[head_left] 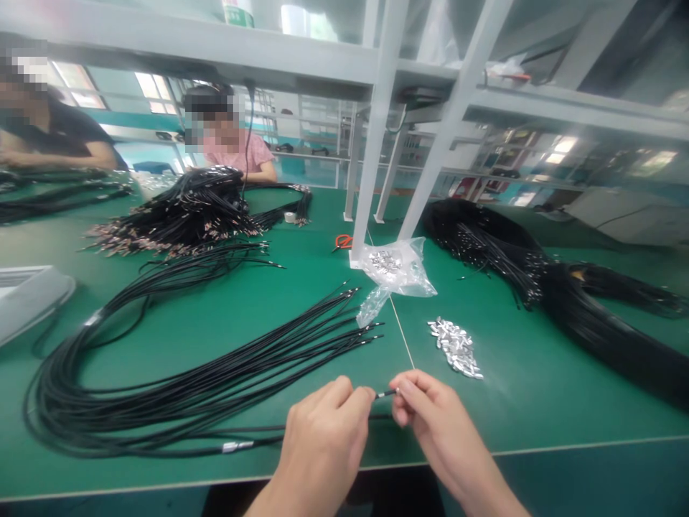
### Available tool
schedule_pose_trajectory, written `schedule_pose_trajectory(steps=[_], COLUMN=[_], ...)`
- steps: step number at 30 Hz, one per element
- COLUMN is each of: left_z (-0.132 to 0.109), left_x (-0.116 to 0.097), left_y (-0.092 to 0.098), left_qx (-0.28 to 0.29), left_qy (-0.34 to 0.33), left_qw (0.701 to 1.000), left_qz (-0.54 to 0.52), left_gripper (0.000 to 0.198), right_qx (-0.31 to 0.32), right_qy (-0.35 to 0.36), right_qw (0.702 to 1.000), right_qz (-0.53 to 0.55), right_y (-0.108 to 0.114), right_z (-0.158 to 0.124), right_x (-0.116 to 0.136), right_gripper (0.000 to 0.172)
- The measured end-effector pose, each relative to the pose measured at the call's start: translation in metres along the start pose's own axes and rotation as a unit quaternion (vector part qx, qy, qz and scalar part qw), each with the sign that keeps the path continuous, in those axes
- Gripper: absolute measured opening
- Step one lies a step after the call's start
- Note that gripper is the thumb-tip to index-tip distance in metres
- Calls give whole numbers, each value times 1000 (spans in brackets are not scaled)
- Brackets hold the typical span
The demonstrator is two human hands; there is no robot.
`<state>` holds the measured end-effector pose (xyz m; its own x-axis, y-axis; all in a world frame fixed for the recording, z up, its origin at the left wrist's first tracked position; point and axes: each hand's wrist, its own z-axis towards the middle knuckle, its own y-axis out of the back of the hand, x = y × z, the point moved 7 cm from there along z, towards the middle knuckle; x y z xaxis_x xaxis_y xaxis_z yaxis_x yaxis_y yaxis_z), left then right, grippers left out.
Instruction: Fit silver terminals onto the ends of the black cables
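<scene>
Black cable (385,394), one, is pinched in the grip of left hand (326,427) and right hand (433,411); one bag (413,274) beyond.

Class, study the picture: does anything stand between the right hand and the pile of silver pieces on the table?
Nothing visible does. Between the right hand and the pile of silver pieces, only green tabletop shows. The clear plastic bag lies farther off, left of that path.
</scene>
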<state>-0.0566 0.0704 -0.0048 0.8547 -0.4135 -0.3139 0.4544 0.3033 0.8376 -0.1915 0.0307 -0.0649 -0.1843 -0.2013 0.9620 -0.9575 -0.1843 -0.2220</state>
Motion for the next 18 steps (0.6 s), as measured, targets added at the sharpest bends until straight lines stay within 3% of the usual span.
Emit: schedule_pose_trajectory(steps=[3,8,13,18], left_z=[0,3,4,6], left_x=[0,5,16,20], left_y=[-1,-8,-15,-17], left_qx=[-5,55,136,148], left_qy=[-4,22,105,130], left_qw=[1000,997,959,939], left_qz=[-5,-59,-226,-281], left_gripper=[22,25,29,29], right_qx=[-1,-40,-16,8], right_qy=[-6,51,40,50], right_qw=[1000,973,983,982], right_qz=[8,-221,-176,-184], right_y=[-1,-4,-14,-24], right_z=[0,-5,-4,-1], right_x=[-1,12,9,5], right_gripper=[26,27,20,16])
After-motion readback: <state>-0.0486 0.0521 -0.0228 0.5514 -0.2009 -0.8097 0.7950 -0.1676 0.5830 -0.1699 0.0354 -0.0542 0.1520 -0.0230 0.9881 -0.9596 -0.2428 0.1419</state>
